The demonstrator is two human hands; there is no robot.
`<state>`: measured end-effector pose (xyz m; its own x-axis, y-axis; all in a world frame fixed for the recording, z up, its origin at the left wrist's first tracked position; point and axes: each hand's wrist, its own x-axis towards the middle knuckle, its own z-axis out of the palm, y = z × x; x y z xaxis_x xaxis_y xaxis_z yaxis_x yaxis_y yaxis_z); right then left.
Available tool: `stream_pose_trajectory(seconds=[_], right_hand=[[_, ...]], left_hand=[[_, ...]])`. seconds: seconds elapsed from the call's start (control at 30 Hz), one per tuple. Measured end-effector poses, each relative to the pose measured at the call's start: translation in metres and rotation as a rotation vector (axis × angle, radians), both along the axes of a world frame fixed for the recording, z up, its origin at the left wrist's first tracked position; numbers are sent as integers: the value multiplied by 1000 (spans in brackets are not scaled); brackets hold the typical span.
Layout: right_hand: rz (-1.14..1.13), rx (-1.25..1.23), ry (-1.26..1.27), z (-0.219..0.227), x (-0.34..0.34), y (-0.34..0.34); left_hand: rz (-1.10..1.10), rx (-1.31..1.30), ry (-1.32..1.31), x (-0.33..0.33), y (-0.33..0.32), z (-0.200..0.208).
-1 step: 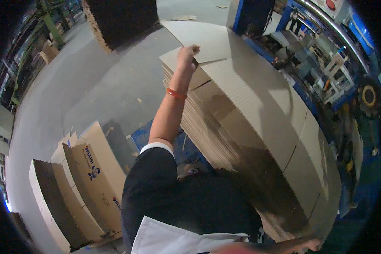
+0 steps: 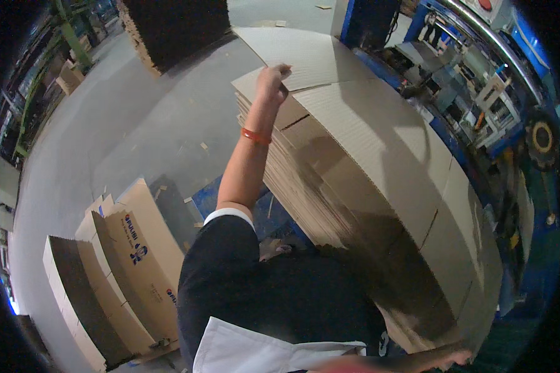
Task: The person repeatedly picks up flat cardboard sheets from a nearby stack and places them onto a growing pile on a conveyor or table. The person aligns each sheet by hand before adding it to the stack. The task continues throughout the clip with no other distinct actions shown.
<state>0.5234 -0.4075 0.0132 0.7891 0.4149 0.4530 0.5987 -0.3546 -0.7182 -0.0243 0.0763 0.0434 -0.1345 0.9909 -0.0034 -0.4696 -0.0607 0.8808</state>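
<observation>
Head view shows your left hand (image 2: 272,79) clenched on the far edge of the top cardboard sheet (image 2: 361,118) on the tall stack (image 2: 330,205). Your right hand (image 2: 442,359), at the near corner, is too cut off to tell its fingers. The sheet still lies flat, not lifted.
</observation>
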Motion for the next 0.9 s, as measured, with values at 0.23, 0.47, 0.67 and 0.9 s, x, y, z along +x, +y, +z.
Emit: stream_pose_trajectory(seconds=[0.23, 0.47, 0.67, 0.9], right_hand=[[-268, 820, 38, 86, -37, -119], [206, -226, -575, 44, -173, -88], [757, -407, -585, 6, -173, -21], [800, -491, -636, 6, -151, -21]], left_hand=[[-82, 271, 528, -21, -101, 29], [-298, 325, 622, 30, -189, 12], [-654, 1193, 1415, 96, -206, -7], [-760, 1290, 1598, 104, -201, -7]])
